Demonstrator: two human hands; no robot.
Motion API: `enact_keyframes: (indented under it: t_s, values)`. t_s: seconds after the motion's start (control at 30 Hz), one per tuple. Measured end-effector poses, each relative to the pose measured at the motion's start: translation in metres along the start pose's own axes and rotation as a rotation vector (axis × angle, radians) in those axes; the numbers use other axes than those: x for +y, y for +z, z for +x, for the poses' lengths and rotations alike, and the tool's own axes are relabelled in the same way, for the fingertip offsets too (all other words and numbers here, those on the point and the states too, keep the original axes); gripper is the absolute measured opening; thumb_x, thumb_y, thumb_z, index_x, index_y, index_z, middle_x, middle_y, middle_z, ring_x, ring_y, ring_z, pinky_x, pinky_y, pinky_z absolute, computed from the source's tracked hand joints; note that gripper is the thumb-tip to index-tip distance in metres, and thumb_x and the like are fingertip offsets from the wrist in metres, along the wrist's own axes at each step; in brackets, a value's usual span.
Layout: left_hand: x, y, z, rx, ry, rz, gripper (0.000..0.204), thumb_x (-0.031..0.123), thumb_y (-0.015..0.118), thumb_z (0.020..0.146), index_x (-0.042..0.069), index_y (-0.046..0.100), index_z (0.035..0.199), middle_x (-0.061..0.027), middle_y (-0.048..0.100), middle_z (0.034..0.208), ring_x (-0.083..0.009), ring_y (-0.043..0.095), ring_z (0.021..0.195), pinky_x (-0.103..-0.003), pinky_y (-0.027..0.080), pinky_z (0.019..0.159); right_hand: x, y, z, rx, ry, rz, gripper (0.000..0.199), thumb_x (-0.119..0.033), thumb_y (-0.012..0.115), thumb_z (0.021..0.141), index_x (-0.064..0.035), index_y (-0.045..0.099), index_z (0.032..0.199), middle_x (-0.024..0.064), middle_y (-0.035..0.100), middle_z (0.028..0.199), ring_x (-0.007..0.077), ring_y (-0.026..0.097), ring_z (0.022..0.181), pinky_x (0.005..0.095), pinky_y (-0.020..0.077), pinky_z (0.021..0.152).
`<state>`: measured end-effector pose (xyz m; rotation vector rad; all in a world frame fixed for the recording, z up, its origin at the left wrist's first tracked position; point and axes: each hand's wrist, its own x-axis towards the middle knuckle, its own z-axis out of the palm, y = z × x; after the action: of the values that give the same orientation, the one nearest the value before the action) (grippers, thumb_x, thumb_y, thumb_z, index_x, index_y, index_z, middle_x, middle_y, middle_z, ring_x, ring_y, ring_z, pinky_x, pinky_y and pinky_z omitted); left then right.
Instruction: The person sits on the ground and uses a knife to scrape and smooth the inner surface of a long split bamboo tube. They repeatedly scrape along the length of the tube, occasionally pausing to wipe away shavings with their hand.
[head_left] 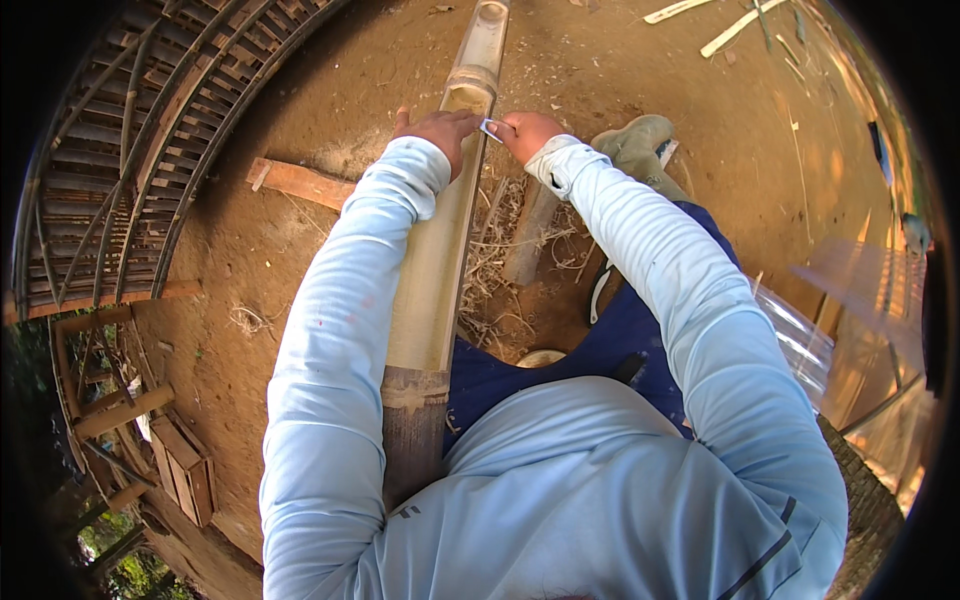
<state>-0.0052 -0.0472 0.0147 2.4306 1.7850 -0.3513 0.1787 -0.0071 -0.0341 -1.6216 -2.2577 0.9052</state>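
A long bamboo pole, cut open along its upper side into a trough, runs from my lap away to the far edge. My left hand lies across the trough near its far node, fingers stretched out and one finger lifted at the left. Just right of the pole, my right hand is closed on a small flat blue-white piece, whose kind I cannot make out. That piece meets the pole's right rim, close to my left fingertips. The left palm is hidden.
A slatted bamboo rack curves along the left. Shavings and a wooden block lie right of the pole, a reddish plank to its left. My boot rests at the right; pale strips lie beyond.
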Motion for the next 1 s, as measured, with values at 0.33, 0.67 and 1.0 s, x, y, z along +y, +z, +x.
enact_keyframes:
  t_s: [0.33, 0.67, 1.0]
  values:
    - [-0.001, 0.003, -0.006, -0.011, -0.002, -0.047, 0.059, 0.014, 0.050, 0.097, 0.031, 0.042, 0.154, 0.0052, 0.041, 0.160, -0.0204, 0.037, 0.148, -0.062, 0.020, 0.123, 0.001, 0.004, -0.005, -0.011, -0.023, -0.020, 0.045, -0.048, 0.050, 0.103, -0.0098, 0.072, 0.107, 0.0196, 0.071, 0.105, 0.0407, 0.066, 0.100, 0.0488, 0.0498, 0.091]
    - [0.002, 0.003, -0.019, 0.008, -0.003, -0.049, 0.059, 0.013, 0.047, 0.097, 0.030, 0.043, 0.153, 0.0048, 0.043, 0.159, -0.0204, 0.040, 0.146, -0.062, 0.019, 0.123, 0.005, 0.013, -0.013, 0.035, -0.066, -0.022, 0.044, -0.049, 0.050, 0.103, -0.0113, 0.072, 0.104, 0.0190, 0.071, 0.102, 0.0410, 0.066, 0.096, 0.0497, 0.0506, 0.088]
    - [0.003, 0.006, -0.024, 0.008, 0.003, -0.064, 0.060, 0.011, 0.046, 0.096, 0.030, 0.043, 0.153, 0.0039, 0.043, 0.159, -0.0218, 0.044, 0.144, -0.062, 0.021, 0.122, 0.000, 0.009, -0.018, -0.023, -0.051, -0.014, 0.048, -0.050, 0.048, 0.103, -0.0085, 0.072, 0.105, 0.0213, 0.070, 0.104, 0.0418, 0.066, 0.097, 0.0503, 0.0505, 0.088]
